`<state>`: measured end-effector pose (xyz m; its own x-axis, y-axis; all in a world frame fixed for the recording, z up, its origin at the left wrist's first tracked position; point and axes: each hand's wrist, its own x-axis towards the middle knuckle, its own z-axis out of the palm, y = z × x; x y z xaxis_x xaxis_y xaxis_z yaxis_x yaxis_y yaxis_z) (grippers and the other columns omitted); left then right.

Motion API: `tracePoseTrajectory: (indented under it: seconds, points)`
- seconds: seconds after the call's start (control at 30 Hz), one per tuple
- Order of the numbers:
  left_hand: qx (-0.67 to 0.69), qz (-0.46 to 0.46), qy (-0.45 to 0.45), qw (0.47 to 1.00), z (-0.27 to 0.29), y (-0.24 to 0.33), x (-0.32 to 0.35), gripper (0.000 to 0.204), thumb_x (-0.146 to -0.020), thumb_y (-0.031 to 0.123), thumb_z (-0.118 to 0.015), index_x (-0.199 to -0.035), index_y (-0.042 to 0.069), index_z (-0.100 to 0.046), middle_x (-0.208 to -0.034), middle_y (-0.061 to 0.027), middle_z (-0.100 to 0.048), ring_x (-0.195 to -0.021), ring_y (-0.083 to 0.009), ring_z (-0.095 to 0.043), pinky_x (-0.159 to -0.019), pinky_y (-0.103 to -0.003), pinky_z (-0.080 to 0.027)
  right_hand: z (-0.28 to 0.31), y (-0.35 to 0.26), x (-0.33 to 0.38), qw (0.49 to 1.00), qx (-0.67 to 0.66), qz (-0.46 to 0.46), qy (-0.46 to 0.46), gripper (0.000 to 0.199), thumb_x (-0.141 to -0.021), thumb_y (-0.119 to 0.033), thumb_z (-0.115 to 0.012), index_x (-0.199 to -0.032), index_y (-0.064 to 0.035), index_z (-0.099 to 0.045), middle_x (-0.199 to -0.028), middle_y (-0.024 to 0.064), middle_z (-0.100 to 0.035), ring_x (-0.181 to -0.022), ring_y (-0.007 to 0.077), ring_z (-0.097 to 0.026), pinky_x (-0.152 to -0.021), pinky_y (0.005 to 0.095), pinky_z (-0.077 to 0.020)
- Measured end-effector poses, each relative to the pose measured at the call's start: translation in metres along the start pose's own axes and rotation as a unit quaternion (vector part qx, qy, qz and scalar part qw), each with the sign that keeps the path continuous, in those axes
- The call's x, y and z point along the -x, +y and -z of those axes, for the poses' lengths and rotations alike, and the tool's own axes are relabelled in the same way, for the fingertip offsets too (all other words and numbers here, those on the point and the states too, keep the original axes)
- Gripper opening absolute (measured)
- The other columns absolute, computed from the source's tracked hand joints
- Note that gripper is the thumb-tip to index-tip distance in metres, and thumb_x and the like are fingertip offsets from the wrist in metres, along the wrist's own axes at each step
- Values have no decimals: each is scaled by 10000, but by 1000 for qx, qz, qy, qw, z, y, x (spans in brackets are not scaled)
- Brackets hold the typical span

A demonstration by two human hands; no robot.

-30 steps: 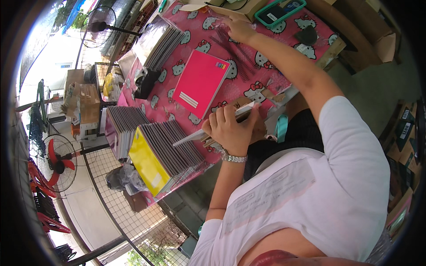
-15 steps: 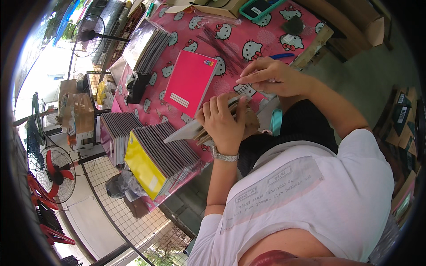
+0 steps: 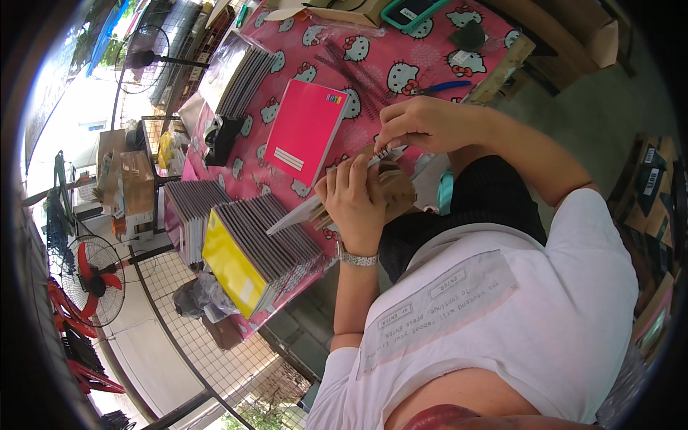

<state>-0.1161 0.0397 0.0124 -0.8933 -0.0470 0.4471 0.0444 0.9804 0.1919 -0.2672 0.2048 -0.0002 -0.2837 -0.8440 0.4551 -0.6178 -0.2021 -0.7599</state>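
My left hand [image 3: 353,197], with a metal watch at the wrist, is wrapped around a notebook [image 3: 295,216] held on edge above my lap. Its cover is turned away, so mostly pale page edges show, along with brown board [image 3: 398,195] beyond my fingers. At the notebook's far right corner, my right hand [image 3: 421,123] pinches close to a dark spiral wire [image 3: 383,152] that runs along the edge. The fingertips partly hide the wire's end. A pink notebook [image 3: 304,132] lies flat on the table just beyond both hands.
Loose dark spiral wires [image 3: 356,79] and a blue-handled tool [image 3: 448,86] lie on the pink patterned tablecloth [image 3: 290,68]. Spiral notebooks stand in stacks at left, one with a yellow cover [image 3: 233,266]. A black tape dispenser [image 3: 222,140] and a teal tray [image 3: 416,16] sit farther off.
My right hand has come down and left, its fingers closing in at the notebook's corner. My left hand keeps its hold, with the notebook shifted slightly.
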Motion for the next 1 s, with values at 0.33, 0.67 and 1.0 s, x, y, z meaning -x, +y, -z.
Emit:
tracePoseTrajectory:
  seconds: [0.33,0.67,1.0]
  points:
    - [-12,30,-5,999,2,7,-11,148,-878,158,-631,-1002,77,-641,-928,-81,-668,-888,-269,-620,-828,-399,-394,14,-3,-11,997,9,-30,-72,229,-831,-60,-654,-1060,-53,-645,-896,67,-577,-833,240,-606,-733,358,-490]
    - [-37,14,-7,999,-2,10,-11,227,-861,195,-624,-1063,99,-590,-929,-61,-615,-896,-253,-570,-865,-421,-348,14,-37,-17,982,80,-133,-105,242,-905,-56,-576,-1139,-26,-524,-825,135,-615,-856,267,-660,-716,384,-509]
    - [-19,2,-2,1000,-3,14,-11,170,-892,189,-610,-1035,98,-602,-896,-65,-623,-875,-261,-575,-856,-415,-353,98,127,13,913,246,-317,70,457,-918,-422,-525,-1238,-107,-613,-1306,143,-547,-1243,264,-518,-972,436,-463]
